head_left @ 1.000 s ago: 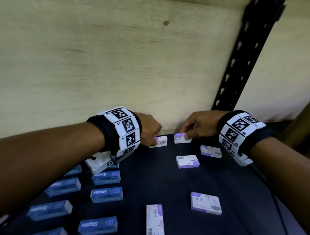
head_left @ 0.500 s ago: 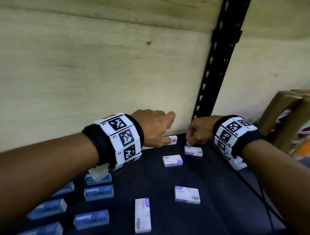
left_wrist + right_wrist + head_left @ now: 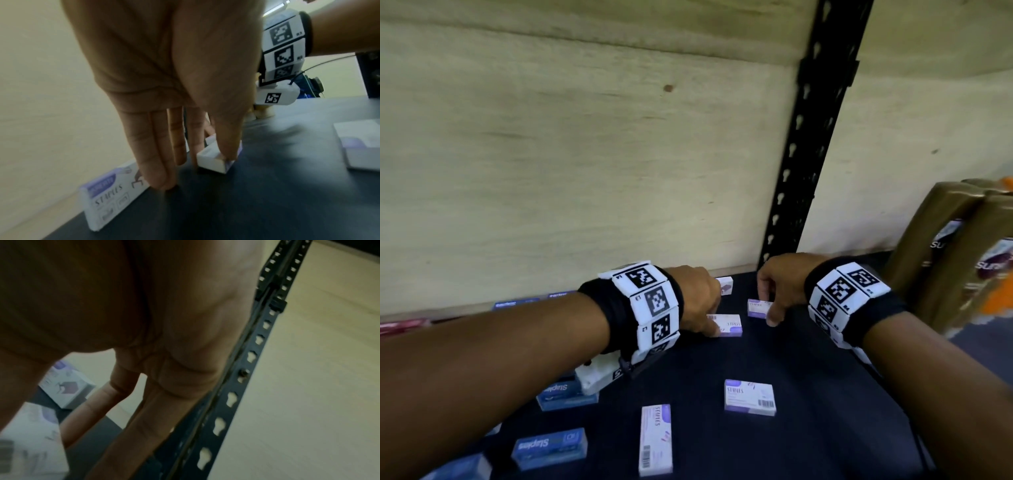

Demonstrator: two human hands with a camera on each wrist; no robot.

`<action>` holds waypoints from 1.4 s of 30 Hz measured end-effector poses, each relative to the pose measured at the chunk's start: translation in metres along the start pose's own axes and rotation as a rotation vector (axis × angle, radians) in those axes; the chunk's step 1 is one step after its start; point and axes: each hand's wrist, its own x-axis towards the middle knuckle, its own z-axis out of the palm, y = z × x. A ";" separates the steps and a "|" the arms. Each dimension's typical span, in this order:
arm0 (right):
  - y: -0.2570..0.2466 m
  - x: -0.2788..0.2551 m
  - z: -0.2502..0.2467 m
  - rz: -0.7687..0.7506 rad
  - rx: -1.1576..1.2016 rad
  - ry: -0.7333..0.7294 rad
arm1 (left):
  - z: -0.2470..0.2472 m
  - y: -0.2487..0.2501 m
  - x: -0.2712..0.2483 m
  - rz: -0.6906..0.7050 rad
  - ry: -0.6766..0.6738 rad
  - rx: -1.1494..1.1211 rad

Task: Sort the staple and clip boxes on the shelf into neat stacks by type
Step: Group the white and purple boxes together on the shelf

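Observation:
Several white-and-purple staples boxes lie on the black shelf (image 3: 808,428). My left hand (image 3: 717,329) has come down on one of these boxes (image 3: 732,325), and in the left wrist view thumb and forefinger pinch the small box (image 3: 213,160). My right hand (image 3: 767,308) pinches another white-and-purple box (image 3: 756,307) just right of it, its fingers (image 3: 144,426) pointing down beside the box (image 3: 30,434). A third box (image 3: 726,285) stands against the back wall (image 3: 111,198). Blue staples boxes (image 3: 549,447) lie on the left.
Two loose white-and-purple boxes (image 3: 750,397) (image 3: 655,438) lie nearer me. A black perforated upright (image 3: 801,171) rises just behind my right hand. The plywood back wall (image 3: 585,171) closes off the shelf. Brown wrapped packs (image 3: 955,260) stand at the right.
My left hand left the box at the back wall and came nearer onto the middle box. My right hand stays on the box by the upright. The view shifted left.

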 end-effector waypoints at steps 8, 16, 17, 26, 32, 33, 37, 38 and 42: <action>0.004 -0.007 -0.003 -0.070 0.094 -0.005 | 0.003 0.004 -0.003 0.066 0.037 0.019; 0.003 -0.007 -0.002 -0.084 0.149 -0.038 | 0.003 0.003 -0.006 0.075 0.040 -0.025; 0.003 -0.007 -0.002 -0.088 0.152 -0.040 | 0.002 0.003 -0.006 0.078 0.047 -0.017; 0.003 -0.009 -0.003 -0.085 0.128 -0.041 | -0.011 0.002 -0.014 0.320 0.002 -0.006; 0.002 -0.008 -0.003 -0.079 0.157 -0.040 | -0.009 -0.002 -0.020 0.314 -0.085 -0.020; 0.002 -0.008 -0.003 -0.078 0.161 -0.041 | -0.009 -0.003 -0.021 0.298 -0.091 -0.031; 0.001 -0.008 -0.001 -0.098 0.187 -0.025 | -0.010 -0.006 -0.020 0.262 -0.087 -0.030; 0.001 -0.008 -0.001 -0.112 0.202 -0.024 | -0.009 -0.006 -0.020 0.251 -0.062 -0.015; -0.004 -0.011 0.000 -0.157 0.264 -0.032 | -0.005 -0.008 -0.019 0.141 -0.005 0.093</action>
